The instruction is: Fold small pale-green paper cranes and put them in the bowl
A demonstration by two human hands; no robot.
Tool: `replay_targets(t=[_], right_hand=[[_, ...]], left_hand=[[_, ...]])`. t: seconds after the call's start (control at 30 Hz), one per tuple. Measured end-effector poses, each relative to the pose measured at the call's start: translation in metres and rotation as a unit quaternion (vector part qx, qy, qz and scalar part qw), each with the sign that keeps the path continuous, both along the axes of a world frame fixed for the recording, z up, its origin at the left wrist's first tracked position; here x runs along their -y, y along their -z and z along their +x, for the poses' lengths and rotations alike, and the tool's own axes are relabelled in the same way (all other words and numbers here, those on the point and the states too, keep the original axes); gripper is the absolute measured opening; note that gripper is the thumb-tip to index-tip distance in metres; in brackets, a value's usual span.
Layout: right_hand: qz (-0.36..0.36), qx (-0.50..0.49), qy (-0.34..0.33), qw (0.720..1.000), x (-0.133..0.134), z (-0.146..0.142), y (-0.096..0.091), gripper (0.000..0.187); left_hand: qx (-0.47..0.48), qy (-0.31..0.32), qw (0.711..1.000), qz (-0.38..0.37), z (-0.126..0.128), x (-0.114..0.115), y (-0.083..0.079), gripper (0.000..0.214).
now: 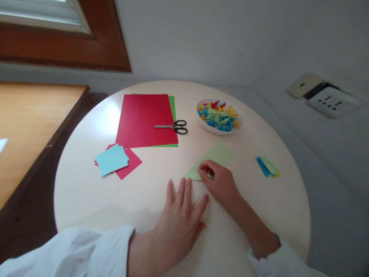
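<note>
A pale green sheet of paper [220, 153] lies on the round white table, partly covered by my right hand. My left hand [183, 219] rests flat with fingers spread, its middle fingertips at the paper's near left corner. Curled over the near edge of the paper is my right hand [220, 179], thumb and fingers drawn together there. Its palm side is hidden, though the fingertips appear closed on the paper's edge.
Black-handled scissors [173, 126] lie across a red sheet [145, 119] atop a green one. A white bowl [220, 131] holds many folded paper pieces. Light blue cards [112, 159] overlap red ones at left. Small folded papers [267, 166] lie at right. A wall socket [331, 102] is beyond.
</note>
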State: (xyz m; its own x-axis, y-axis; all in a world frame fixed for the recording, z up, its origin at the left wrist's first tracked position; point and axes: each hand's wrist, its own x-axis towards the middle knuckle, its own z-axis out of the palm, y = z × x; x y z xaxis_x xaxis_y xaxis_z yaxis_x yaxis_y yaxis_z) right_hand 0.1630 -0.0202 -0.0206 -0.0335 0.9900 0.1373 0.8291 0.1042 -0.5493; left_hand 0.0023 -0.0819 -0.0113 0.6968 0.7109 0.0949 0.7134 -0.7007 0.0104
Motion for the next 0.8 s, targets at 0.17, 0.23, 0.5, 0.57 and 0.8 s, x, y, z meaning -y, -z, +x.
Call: replay_targets(t=[0.17, 0.23, 0.5, 0.57, 0.8], right_hand=[[0.0, 0.0, -0.001, 1.0, 0.0001, 0.0002, 0.0004, 0.011], [-0.001, 0.001, -0.001, 1.0, 0.0, 0.0002, 0.001, 0.01], [0.002, 0.002, 0.0, 1.0, 0.0005, 0.0006, 0.0002, 0.01], [0.003, 0.003, -0.002, 1.0, 0.0004, 0.0007, 0.0006, 0.011], [-0.003, 0.001, 0.007, 1.0, 0.0004, 0.0007, 0.0036, 0.01]], left_hand=[[0.007, -0.007, 1.0, 0.01, 0.0, -0.0001, 0.0007, 0.052], [0.01, -0.007, 1.0, 0.014, 0.0, 0.0, 0.0011, 0.051], [0.017, -0.012, 1.0, 0.019, -0.001, 0.0016, 0.0013, 0.052], [0.015, -0.011, 1.0, 0.018, -0.0014, 0.0015, 0.001, 0.052], [0.008, 0.003, 0.999, 0.033, -0.0009, 0.0006, 0.0027, 0.052]])
